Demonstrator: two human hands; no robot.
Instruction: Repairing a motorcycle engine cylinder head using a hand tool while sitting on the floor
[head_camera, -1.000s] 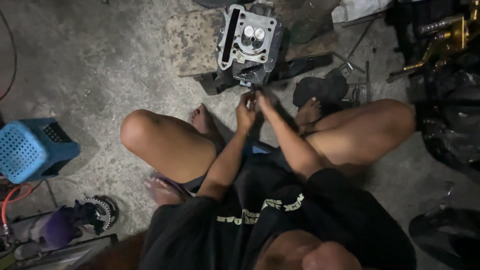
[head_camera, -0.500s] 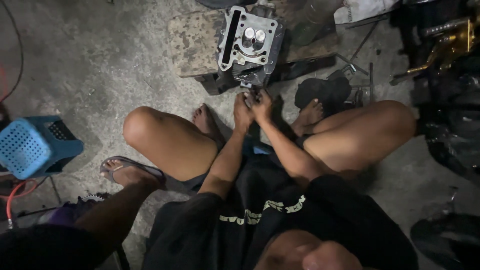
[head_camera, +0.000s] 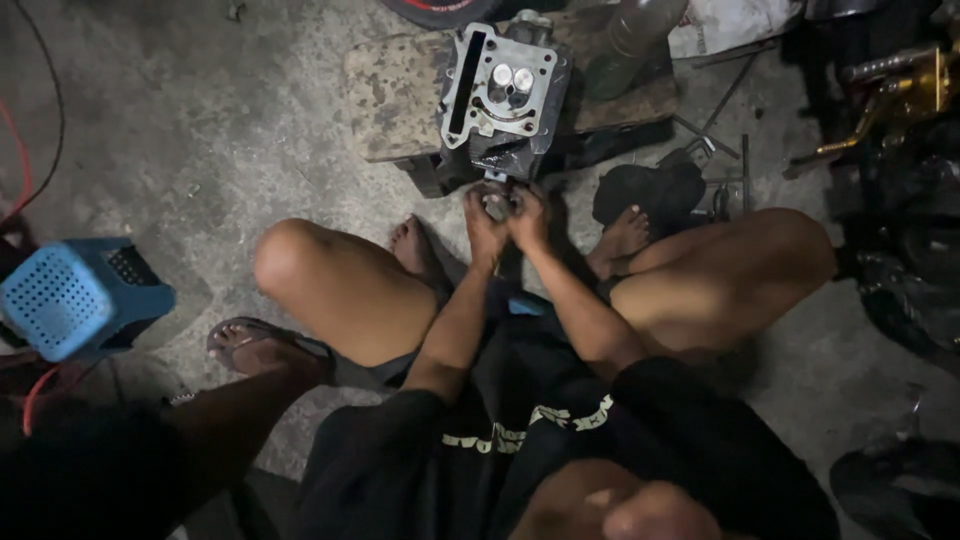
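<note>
A grey metal cylinder head (head_camera: 505, 95) with two round valves stands on a worn wooden block (head_camera: 395, 95) on the concrete floor in front of me. My left hand (head_camera: 482, 228) and my right hand (head_camera: 530, 215) meet just below its lower edge, fingers closed together around a small grey metal part (head_camera: 497, 206). How the part meets the head is hidden by my fingers. I am sitting low with bare knees spread to either side of my arms.
A blue perforated plastic stool (head_camera: 70, 300) lies at the left. Another person's sandalled foot (head_camera: 262, 345) and dark leg enter at the lower left. My right foot rests on a black sandal (head_camera: 650, 190). Metal tools (head_camera: 725, 165) and dark motorcycle parts (head_camera: 900, 120) crowd the right side.
My hands have risen slightly to the cylinder head's lower edge. Another person's leg and sandalled foot have come into view at the lower left.
</note>
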